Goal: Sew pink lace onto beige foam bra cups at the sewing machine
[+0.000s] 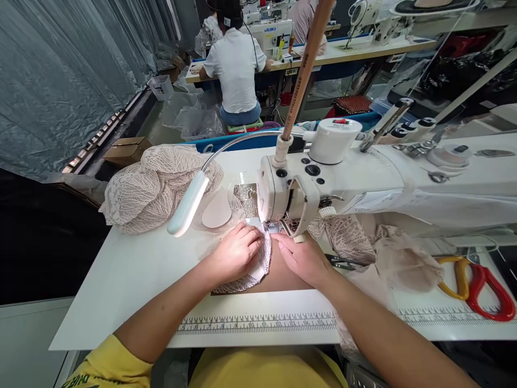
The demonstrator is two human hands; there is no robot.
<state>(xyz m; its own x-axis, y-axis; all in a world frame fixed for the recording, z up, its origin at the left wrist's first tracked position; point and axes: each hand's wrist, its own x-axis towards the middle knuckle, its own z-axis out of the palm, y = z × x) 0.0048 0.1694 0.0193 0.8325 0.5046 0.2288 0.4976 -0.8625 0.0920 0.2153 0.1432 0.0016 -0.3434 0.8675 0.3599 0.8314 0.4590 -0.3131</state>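
Note:
Under the sewing machine head (288,188) lies a pale lace cup piece (264,261) with a scalloped edge and a smooth lining, its front edge at the presser foot (266,226). My left hand (238,250) bears on the lace piece just left of the needle area, its fingers bent together and closed on the fabric. On the right side of the foot, my right hand (302,258) has its fingers stretched toward the seam edge, fingertips close to the foot. Beneath both is a brown sheet (286,272) on the table. The needle tip is too small to make out.
A stack of lace cups (141,188) sits at left, near a smooth beige cup (217,209). A bent lamp (189,202) overhangs the table. Right are lace scraps (351,237), sheer fabric (407,264) and red-and-yellow-handled scissors (490,293). A printed ruler (258,323) lines the front edge. A co-worker (238,70) sits beyond.

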